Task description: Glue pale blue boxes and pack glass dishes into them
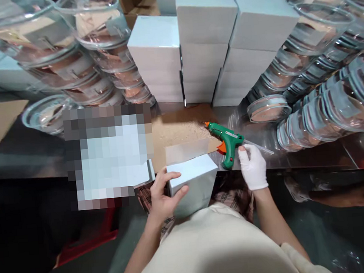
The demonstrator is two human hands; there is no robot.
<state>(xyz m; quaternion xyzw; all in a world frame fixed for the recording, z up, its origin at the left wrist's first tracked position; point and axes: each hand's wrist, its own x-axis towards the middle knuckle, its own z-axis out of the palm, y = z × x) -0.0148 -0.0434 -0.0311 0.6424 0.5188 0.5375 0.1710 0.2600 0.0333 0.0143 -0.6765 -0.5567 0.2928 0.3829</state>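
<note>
A long metal worktable (314,159) runs across the scene from left to right. At its far edge, in the middle, stand three stacks of plain white boxes (207,45), packed side by side. To the far left and far right of them lean tall piles of clear round plastic containers (334,93), many showing something copper-coloured inside. A brown patch of cardboard or board (181,130) lies on the table just in front of the white stacks. A blurred, pixelated block covers part of the table at the near left.

At the near edge, in the middle, a white box (194,184) sits tilted against the table edge and over the person's lap, with one flap standing up behind it. The bare left hand (163,197) grasps this box at its left near corner, thumb on the front and fingers curled over the top edge.

Just right of the box, a green glue gun (227,143) with an orange trigger stands on the table, nozzle pointing far left. The right hand (253,166), in a white glove, touches the gun's handle; whether it has fully closed round it cannot be told
</note>
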